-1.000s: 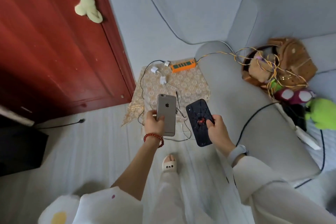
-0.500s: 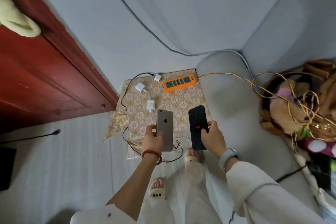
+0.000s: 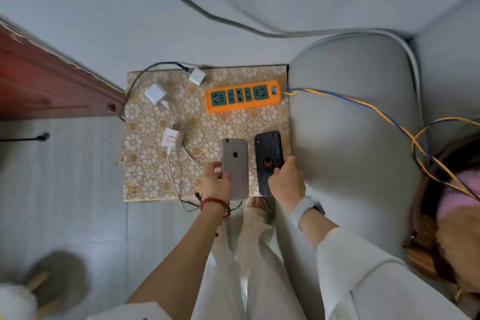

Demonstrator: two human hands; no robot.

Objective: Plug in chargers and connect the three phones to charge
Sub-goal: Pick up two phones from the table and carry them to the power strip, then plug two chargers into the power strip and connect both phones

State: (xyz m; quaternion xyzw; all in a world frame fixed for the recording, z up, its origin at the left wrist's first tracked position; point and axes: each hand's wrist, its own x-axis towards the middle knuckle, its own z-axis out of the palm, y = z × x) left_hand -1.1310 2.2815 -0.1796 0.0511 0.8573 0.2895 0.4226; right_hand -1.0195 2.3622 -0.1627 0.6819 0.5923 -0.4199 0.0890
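Phones, two in view: a grey phone (image 3: 235,167) and a black phone (image 3: 268,161), both back-up, side by side and close together over the near right part of the patterned cloth (image 3: 207,135). Whether either rests on the cloth or hangs just above it cannot be told. A third phone is not seen anywhere.

Grip, left: the left hand (image 3: 215,184) is closed around the lower left edge of the grey phone, thumb on its back.

Grip, right: the right hand (image 3: 285,184) is closed around the lower end of the black phone, fingers (image 3: 290,162) at its right edge.

Chargers, three, white, all lying loose on the cloth and none in a socket: one charger with a red mark (image 3: 171,139) just left of the grey phone, its white cable (image 3: 172,176) trailing off the near edge; one plain charger (image 3: 155,93) toward the far left; one small charger (image 3: 197,76) at the far edge, with a dark cable (image 3: 145,73) looping from it.

Power strip (image 3: 242,96), orange with green sockets, at the far right of the cloth; every socket shows bare. Its yellow-and-blue lead (image 3: 363,106) runs off across the grey sofa arm (image 3: 350,138) to the right.

Progress, as judged: barely begun. No charger plugged in, no cable joined to a phone. Left to do: set down the two phones, find the third, seat three chargers, connect three cables.
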